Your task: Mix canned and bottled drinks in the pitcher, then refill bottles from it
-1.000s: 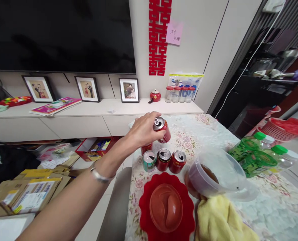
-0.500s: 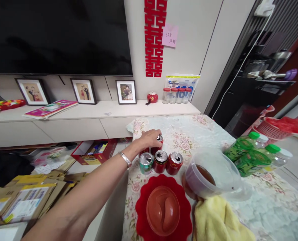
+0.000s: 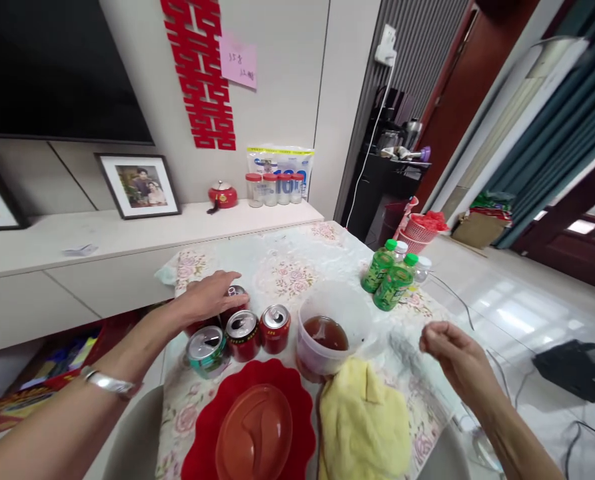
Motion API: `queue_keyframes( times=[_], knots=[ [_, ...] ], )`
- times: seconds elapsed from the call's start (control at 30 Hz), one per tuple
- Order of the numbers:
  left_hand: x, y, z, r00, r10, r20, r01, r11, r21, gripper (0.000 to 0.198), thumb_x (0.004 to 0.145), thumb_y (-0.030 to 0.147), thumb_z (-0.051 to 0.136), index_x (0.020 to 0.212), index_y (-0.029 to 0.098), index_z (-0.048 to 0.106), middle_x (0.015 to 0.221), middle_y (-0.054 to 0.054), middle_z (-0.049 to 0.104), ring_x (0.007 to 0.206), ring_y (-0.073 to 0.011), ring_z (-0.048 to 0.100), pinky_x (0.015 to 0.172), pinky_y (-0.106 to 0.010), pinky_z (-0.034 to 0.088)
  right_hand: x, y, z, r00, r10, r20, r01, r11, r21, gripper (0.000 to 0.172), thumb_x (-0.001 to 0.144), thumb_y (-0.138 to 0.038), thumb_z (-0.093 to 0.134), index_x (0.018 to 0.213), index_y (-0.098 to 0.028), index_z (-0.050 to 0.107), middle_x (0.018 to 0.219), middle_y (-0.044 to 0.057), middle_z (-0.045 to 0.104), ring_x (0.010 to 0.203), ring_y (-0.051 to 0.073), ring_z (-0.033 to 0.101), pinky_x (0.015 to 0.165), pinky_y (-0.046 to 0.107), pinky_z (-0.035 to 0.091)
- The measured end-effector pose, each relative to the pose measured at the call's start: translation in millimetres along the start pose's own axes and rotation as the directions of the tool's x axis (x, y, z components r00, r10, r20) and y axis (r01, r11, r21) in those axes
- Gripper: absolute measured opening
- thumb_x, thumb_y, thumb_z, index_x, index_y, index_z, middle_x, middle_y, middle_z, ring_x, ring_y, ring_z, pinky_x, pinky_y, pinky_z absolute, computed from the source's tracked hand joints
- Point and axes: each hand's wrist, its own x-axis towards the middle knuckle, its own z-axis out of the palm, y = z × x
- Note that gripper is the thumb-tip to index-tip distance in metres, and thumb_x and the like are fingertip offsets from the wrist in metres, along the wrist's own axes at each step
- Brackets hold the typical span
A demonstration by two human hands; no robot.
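Left hand (image 3: 208, 298) reaches out over the near-left part of the table with the pale floral cloth (image 3: 297, 267). It lies on a red drink can with a silver top (image 3: 236, 293) in the back row of a can cluster. The fingers are stretched flat across the can's lid. The thumb is hidden, so I cannot tell whether the hand clamps the can or only rests on it. The can stands upright. A silver bracelet (image 3: 106, 383) sits on that wrist.

In the front row, just before the hand, three upright cans stand side by side and touching: a teal-green can (image 3: 206, 348), a second red can (image 3: 243, 335) and a third red can (image 3: 276, 327).

Right hand (image 3: 448, 349) hangs above the table's right edge, well apart from the cans. The fingers are curled in loosely with the thumb against the forefinger, and nothing shows in it.

Between the hands are a clear plastic tub of brown liquid (image 3: 326, 331) and, nearer the camera, a yellow cloth (image 3: 362, 423) touching the tub. Left of the cloth is a red scalloped plate (image 3: 197, 443) bearing a red domed lid (image 3: 254, 433). Two green-labelled bottles (image 3: 386, 277) stand at the far right.
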Motion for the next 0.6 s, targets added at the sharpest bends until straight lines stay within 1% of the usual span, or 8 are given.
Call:
queue_keyframes(
  times=[0.07,0.1,0.17,0.23,0.33,0.47,0.53,0.6],
  knots=[
    [-4,0,0.9,0.995,-0.007,-0.098,0.01,1.0,0.029,0.082,0.089,0.059,0.043,0.154,0.01,0.052,0.158,-0.023,0.059,0.143,-0.0431,0.06,0.116,-0.056,0.048,36,13,1,0.988,-0.021,-0.152,0.016,0.999,-0.037,0.045,0.08,-0.058,0.086,0.097,-0.019,0.07,0.087,0.005,0.074,0.08,0.022,0.071,0.078,0.04,0.062],
    [-8,1,2.9,0.985,0.0,-0.17,0.006,0.999,0.04,0.078,0.091,0.056,0.042,0.153,0.01,0.054,0.157,-0.023,0.06,0.141,-0.0433,0.061,0.115,-0.057,0.048,51,20,3,0.978,-0.032,-0.205,0.018,0.997,-0.071,0.043,0.085,-0.053,0.084,0.105,-0.018,0.07,0.095,0.005,0.074,0.086,0.021,0.072,0.082,0.04,0.062],
    [-18,2,10.1,0.939,0.045,-0.34,-0.029,0.998,0.054,0.069,0.094,0.051,0.04,0.148,0.012,0.058,0.151,-0.021,0.065,0.137,-0.0427,0.063,0.114,-0.06,0.049,74,34,11,0.958,-0.059,-0.28,0.016,0.988,-0.151,0.036,0.097,-0.046,0.076,0.117,-0.016,0.069,0.11,0.006,0.073,0.096,0.02,0.072,0.087,0.041,0.062],
    [-32,6,21.5,0.85,0.124,-0.511,-0.102,0.992,0.071,0.058,0.099,0.047,0.038,0.143,0.017,0.061,0.146,-0.018,0.069,0.136,-0.0411,0.064,0.112,-0.06,0.049,88,43,23,0.936,-0.103,-0.336,0.021,0.971,-0.24,0.036,0.101,-0.042,0.072,0.126,-0.017,0.068,0.12,0.007,0.071,0.103,0.021,0.071,0.09,0.043,0.062],
    [-60,16,43.5,0.713,0.222,-0.665,-0.197,0.974,0.115,0.046,0.106,0.043,0.041,0.143,0.024,0.06,0.14,-0.014,0.072,0.13,-0.038,0.067,0.108,-0.055,0.049,102,42,37,0.887,-0.221,-0.405,0.056,0.923,-0.38,0.042,0.101,-0.043,0.073,0.134,-0.018,0.065,0.131,0.01,0.068,0.112,0.024,0.069,0.094,0.046,0.062],
    [-96,27,78.1,0.61,0.333,-0.719,-0.306,0.936,0.174,0.048,0.109,0.036,0.047,0.156,0.029,0.049,0.147,-0.01,0.069,0.134,-0.0328,0.064,0.113,-0.048,0.043,125,15,39,0.834,-0.391,-0.391,0.1,0.802,-0.588,0.048,0.1,-0.046,0.072,0.139,-0.019,0.062,0.136,0.01,0.065,0.115,0.025,0.067,0.097,0.048,0.06],
    [-110,29,96.6,0.581,0.379,-0.72,-0.348,0.916,0.202,0.054,0.107,0.03,0.051,0.16,0.027,0.046,0.148,-0.009,0.07,0.135,-0.0295,0.064,0.118,-0.043,0.04,140,-4,35,0.841,-0.42,-0.341,0.082,0.722,-0.687,0.048,0.1,-0.047,0.071,0.139,-0.019,0.061,0.135,0.01,0.065,0.113,0.025,0.067,0.098,0.049,0.058],
    [-122,29,114.8,0.571,0.413,-0.709,-0.386,0.898,0.212,0.058,0.105,0.027,0.054,0.162,0.027,0.046,0.147,-0.007,0.071,0.135,-0.027,0.066,0.123,-0.039,0.038,154,-22,31,0.876,-0.407,-0.26,0.064,0.631,-0.773,0.046,0.101,-0.046,0.07,0.137,-0.019,0.063,0.135,0.01,0.066,0.114,0.025,0.067,0.099,0.049,0.058]
  ],
)
